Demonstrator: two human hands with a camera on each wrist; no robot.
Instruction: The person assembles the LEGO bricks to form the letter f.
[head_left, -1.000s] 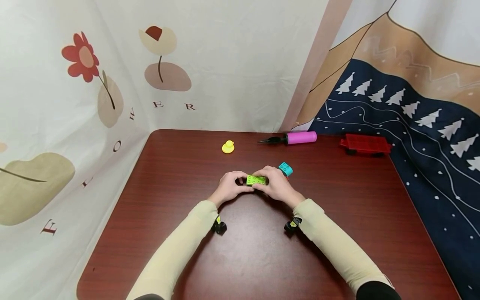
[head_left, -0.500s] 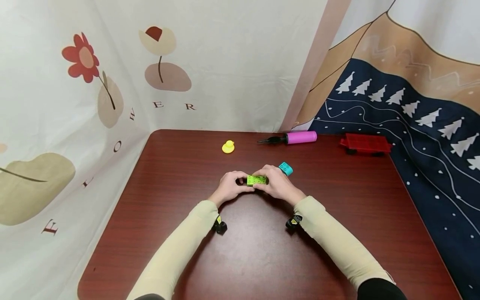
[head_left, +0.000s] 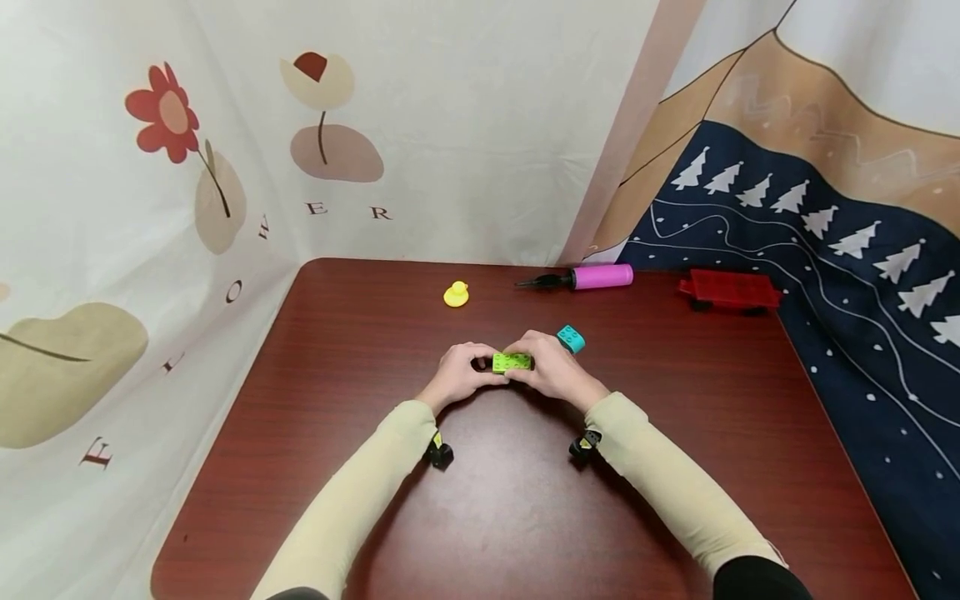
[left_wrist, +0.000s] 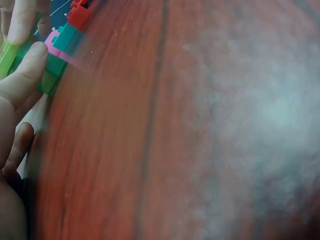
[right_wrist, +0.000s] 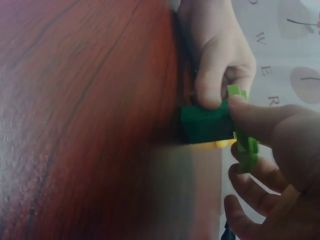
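Note:
Over the middle of the table, both hands meet at a light green studded toy brick (head_left: 512,362). In the right wrist view the light green brick (right_wrist: 245,145) lies against the top of a dark green block (right_wrist: 207,122). My left hand (head_left: 463,367) grips the dark green block, thumb pressed along its near side. With thumb and fingers, my right hand (head_left: 551,365) pinches the light green brick. How far the two pieces are joined is hidden by the fingers. A teal block (head_left: 571,338) lies just behind the right hand.
A yellow rubber duck (head_left: 456,293) stands toward the back of the brown table (head_left: 495,500). Near the back edge lies a purple hand pump (head_left: 592,277) with a black nozzle. A red toy wagon (head_left: 731,290) is at the back right corner. Printed curtains hang behind.
Both hands stay at the bricks with hardly any movement. A bit of red below the teal block, visible one second ago, is now hidden behind the right hand.

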